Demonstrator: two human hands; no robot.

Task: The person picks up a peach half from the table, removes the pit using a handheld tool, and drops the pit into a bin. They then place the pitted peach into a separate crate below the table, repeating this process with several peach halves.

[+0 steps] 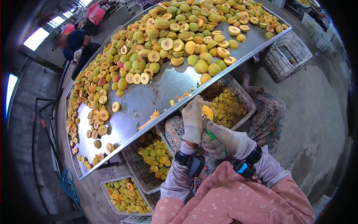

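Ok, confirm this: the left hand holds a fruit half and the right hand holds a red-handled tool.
Wrong on the colour. The head view shows the tool has a green handle, not red. The left hand does hold a fruit half, and the right hand holds the tool.

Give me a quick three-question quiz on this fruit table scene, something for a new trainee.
1. True or false: the left hand holds a cut fruit.
2. What does the right hand grip? A) a green-handled tool B) a sponge C) a cup
3. Fill in: the fruit pile lies on a steel ____.
Key: 1 true; 2 A; 3 table.
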